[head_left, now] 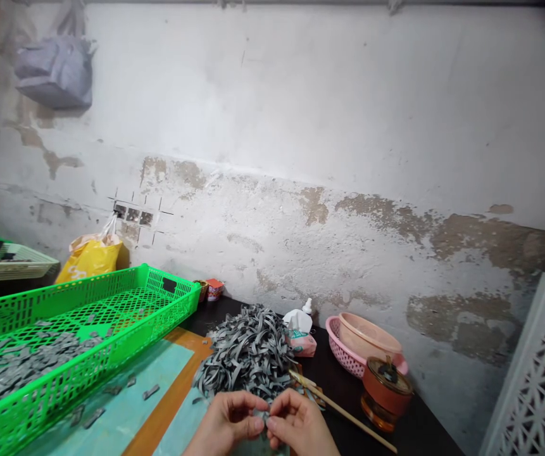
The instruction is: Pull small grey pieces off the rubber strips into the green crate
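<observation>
My left hand (234,419) and my right hand (295,423) meet at the bottom middle, fingertips pinched together. Between them is a small grey strip (261,415), mostly hidden by the fingers. Just beyond my hands rises a heap of grey strips (250,354), many curved and tangled. To the left, several short grey pieces (151,392) lie loose on a light blue sheet (125,415). A green perforated crate (151,335) at the left holds a spread of small flat grey pieces (39,364).
Right of the heap are a brush-like wooden stick (348,415), a tissue pack (303,342), a white-capped bottle (307,306), a pink basket (341,354) with a peach bowl (369,335), and an amber lidded jar (386,392). A yellow bag (94,258) stands behind the crate; a white lattice panel (533,380) borders the right.
</observation>
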A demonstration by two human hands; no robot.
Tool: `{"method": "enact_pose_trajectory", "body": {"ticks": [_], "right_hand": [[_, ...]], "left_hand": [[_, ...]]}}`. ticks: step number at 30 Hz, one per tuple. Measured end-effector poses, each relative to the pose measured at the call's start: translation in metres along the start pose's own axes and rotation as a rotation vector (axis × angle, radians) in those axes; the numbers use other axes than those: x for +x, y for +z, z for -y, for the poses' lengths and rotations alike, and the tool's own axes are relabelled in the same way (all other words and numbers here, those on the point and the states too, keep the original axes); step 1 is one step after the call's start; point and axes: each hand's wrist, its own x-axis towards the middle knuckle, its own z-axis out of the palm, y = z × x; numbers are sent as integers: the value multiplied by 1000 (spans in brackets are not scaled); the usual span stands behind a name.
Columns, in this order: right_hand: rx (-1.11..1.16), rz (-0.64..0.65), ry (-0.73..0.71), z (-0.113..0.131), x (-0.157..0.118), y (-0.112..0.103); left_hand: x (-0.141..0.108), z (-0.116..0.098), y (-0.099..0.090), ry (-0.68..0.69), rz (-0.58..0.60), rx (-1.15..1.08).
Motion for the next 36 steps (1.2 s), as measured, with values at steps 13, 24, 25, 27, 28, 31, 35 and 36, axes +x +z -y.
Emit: {"method": "enact_pose_trajectory", "body": {"ticks": [13,24,25,27,28,31,35,36], "right_hand": [[-4,-60,-20,-2,-2,2],[50,-1,5,-2,-2,2],[54,7,7,-3,-2,2],[57,5,9,-5,-2,0],[57,3,11,-6,-1,0],[76,8,10,-7,-1,-1],[184,6,-6,1,-4,2],[211,11,8,5,-5,3]], "left_hand": [[-6,-8,8,92,-61,208],[-5,-7,6,68,-70,177],[-5,-8,6,72,-77,202],[-7,-9,8,76,-86,237],[-7,-10,9,75,-81,235],[-8,-12,10,54,-37,130],[-8,-15,9,65,6,73],[-8,-16,9,80,8,96]]}}
